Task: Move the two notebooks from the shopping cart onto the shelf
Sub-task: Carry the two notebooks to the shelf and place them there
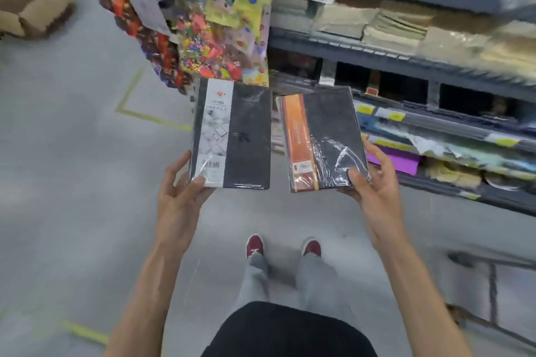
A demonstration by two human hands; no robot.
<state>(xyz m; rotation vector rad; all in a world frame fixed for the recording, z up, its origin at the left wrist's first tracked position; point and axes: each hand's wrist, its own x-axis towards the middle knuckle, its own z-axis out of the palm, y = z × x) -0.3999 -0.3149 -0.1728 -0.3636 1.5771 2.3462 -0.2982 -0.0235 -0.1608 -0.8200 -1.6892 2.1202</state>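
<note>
My left hand (179, 197) grips the near corner of a dark notebook with a white band marked DIARY (232, 133), thumb on its cover. A second dark notebook with an orange band (322, 139), wrapped in clear film, is held at its near right corner by my right hand (374, 188). Both notebooks are flat, side by side above the floor, just left of the shelf (406, 64). Part of the shopping cart's frame (490, 284) shows at the lower right.
The shelf unit on the right has several tiers stacked with paper goods and yellow price tags. A rack of colourful hanging packets (203, 23) stands ahead. A cardboard box (32, 6) sits on the floor at far left. My feet in red shoes (255, 246) stand on grey floor.
</note>
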